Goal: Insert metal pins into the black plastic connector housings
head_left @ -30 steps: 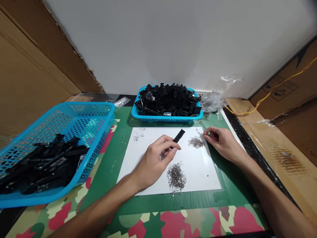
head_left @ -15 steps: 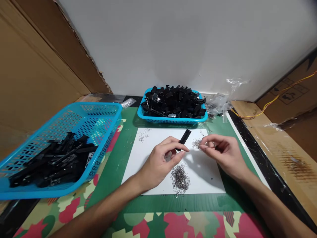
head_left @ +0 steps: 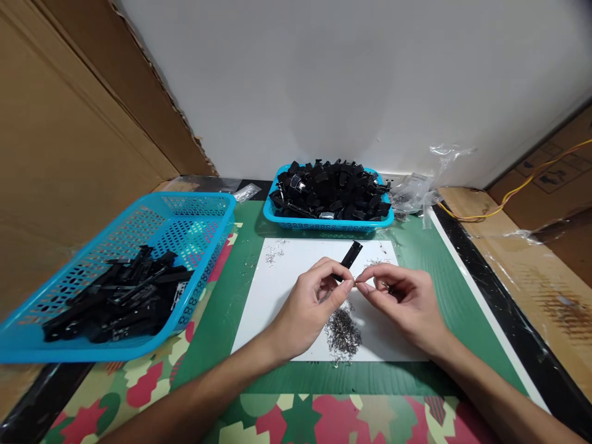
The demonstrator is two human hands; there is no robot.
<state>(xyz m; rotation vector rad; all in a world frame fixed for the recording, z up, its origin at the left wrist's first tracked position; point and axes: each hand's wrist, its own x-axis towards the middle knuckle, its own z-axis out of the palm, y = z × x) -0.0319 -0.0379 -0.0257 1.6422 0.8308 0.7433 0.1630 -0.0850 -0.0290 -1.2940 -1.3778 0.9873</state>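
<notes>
My left hand [head_left: 314, 302] is closed around a narrow black plastic part [head_left: 351, 256], whose far end sticks out beyond the fingers. My right hand [head_left: 407, 305] meets it fingertip to fingertip, pinching something too small to make out. Below the hands, a pile of small bent metal pieces [head_left: 343, 333] lies on a white sheet [head_left: 268, 308]. Behind my right fingers a second small metal pile [head_left: 377, 263] is partly hidden. Some loose metal pieces [head_left: 274, 254] are scattered at the sheet's far left corner.
A blue basket [head_left: 319, 224] heaped with black plastic parts stands behind the sheet. At left, a larger blue basket [head_left: 226, 228] holds long black parts. Clear plastic bags [head_left: 411, 194] lie at the back right. Cardboard [head_left: 518, 246] borders the right side, with a yellow cable [head_left: 509, 196] above it.
My right hand has come from the far small metal pile leftward and nearer, to touch my left fingertips. My left hand keeps its hold on the black plastic part. The view has shifted slightly left.
</notes>
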